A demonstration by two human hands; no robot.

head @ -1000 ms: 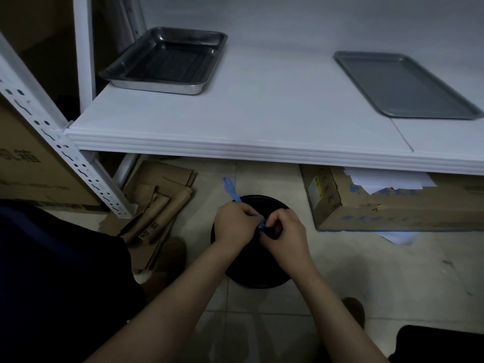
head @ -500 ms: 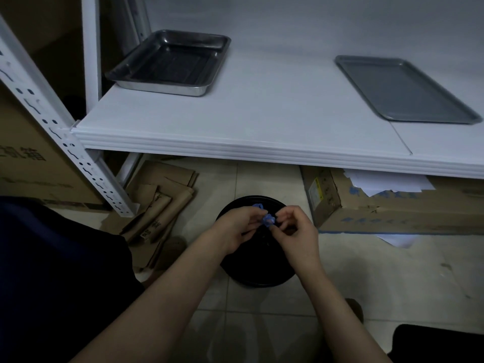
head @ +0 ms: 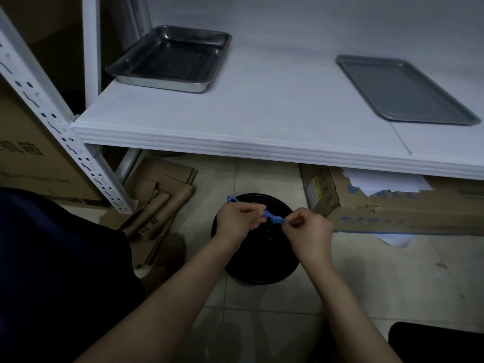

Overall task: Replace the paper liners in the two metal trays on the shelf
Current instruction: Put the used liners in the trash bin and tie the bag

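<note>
Upper left of the frame, on the white shelf [head: 275, 113], sits the deep metal tray [head: 162, 86], bare inside with no liner to be seen. Lower centre, over the black bin [head: 258, 268] on the floor, the left hand [head: 235, 221] has its fingers curled round one end of a blue tie [head: 273, 219]. The right hand [head: 306, 231] pinches the other end between thumb and fingertips, so the tie is taut between them. Right of the hands, white paper sheets [head: 379, 183] lie on a cardboard box [head: 392, 213] under the shelf and are probably the fresh liners. Such paper should be light and limp, easy to crease or tear, and best lifted by two opposite edges. Upper right, the flat metal tray [head: 403, 93] is likewise bare. It looks stiff and low-lipped, and it would likely slide on the smooth shelf if pushed.
</note>
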